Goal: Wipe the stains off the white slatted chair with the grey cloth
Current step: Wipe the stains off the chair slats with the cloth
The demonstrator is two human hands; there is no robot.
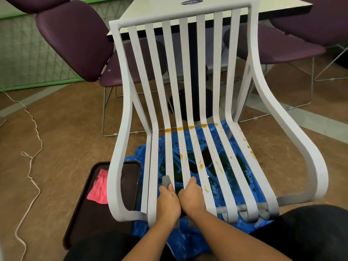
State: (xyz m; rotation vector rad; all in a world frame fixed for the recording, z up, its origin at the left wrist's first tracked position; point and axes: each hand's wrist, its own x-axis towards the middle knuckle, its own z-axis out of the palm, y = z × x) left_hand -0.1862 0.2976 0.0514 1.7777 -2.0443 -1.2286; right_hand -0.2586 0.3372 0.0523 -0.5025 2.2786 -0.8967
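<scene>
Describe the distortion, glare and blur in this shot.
Head view: the wide-angle lens bows the white slatted chair outward toward the picture's edges; small glare specks glint on the blue plastic sheet under the seat; the light is soft and even, with no hard shadows; the orange stains read sharply, while detail softens near the corners.

I'm seeing the chair [184, 14] sitting on a tarp [188, 240], a tray [81, 213] holding a rag [98, 187] lying on its left, and a table [273, 4] standing behind.

Brown floor [66, 129]; purple chairs [75, 38], cream table [160, 8]; green mesh fence [28, 53]
</scene>
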